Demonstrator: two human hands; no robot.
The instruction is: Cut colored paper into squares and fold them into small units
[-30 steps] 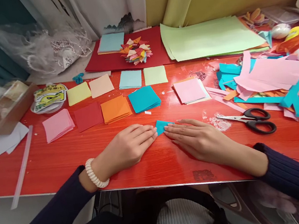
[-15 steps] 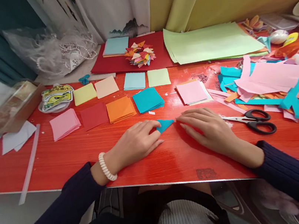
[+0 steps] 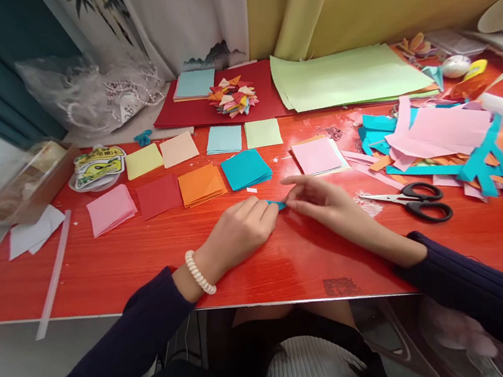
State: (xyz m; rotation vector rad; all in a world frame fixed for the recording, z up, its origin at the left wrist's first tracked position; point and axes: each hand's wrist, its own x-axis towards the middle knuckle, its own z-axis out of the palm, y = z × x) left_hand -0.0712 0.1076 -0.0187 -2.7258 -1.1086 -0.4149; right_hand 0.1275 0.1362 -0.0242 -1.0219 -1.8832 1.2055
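Pinching paper (image 3: 277, 203), left hand (image 3: 241, 230) curled, right hand (image 3: 324, 204) arched

On my screen I take this for a home, though little of the room shows: a landscape-printed curtain (image 3: 197, 14) hangs behind the far edge of the red desk (image 3: 111, 260), and paper scraps (image 3: 441, 130) crowd toward its right edge.

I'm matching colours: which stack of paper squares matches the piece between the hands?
The teal stack, immediately right of the orange stack. It alone matches the paper piece; the light-blue stack behind it is paler.
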